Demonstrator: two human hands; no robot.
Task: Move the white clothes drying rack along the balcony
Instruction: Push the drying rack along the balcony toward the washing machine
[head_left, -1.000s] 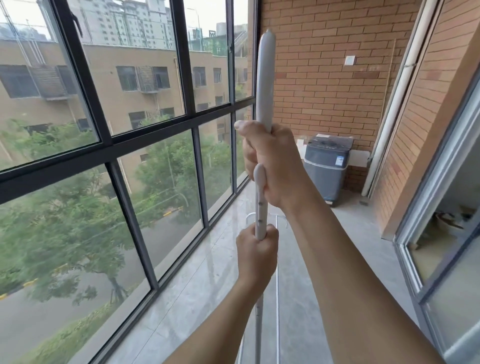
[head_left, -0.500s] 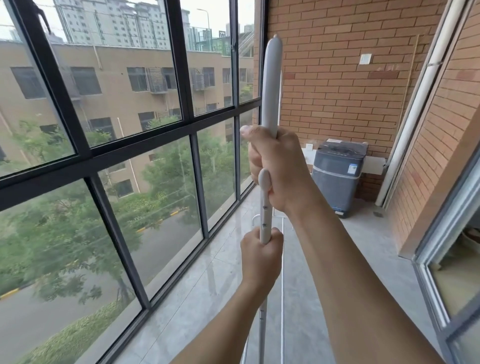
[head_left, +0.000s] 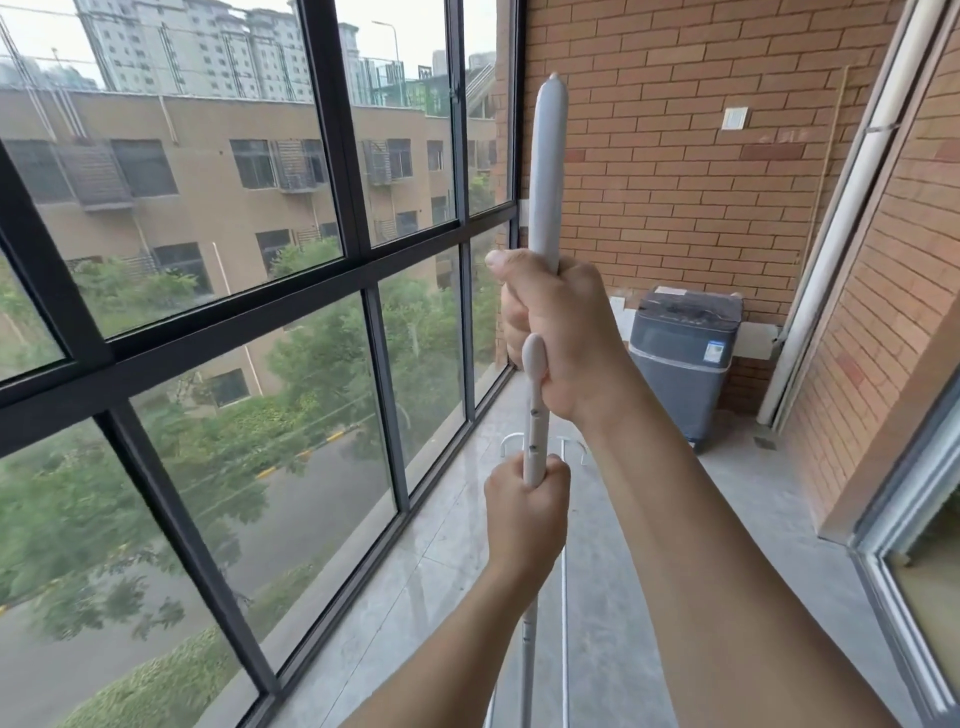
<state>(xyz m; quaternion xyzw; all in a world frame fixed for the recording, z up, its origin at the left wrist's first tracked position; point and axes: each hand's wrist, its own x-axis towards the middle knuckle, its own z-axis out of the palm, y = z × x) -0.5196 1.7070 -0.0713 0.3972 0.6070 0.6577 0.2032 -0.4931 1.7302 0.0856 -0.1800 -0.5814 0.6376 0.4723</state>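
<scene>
Both hands (head_left: 563, 338) (still clamped) carry rack (head_left: 545, 171) closer washer (head_left: 683, 358).

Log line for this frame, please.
stage: carrying | right hand: grip on drying rack upper pole | left hand: grip lower | ahead: washing machine

The washing machine (head_left: 680, 358) stands against the brick wall (head_left: 675, 156), beyond the drying rack (head_left: 545, 171), with the window (head_left: 234, 312) to its left and a drainpipe (head_left: 841, 218) to its right.
</scene>
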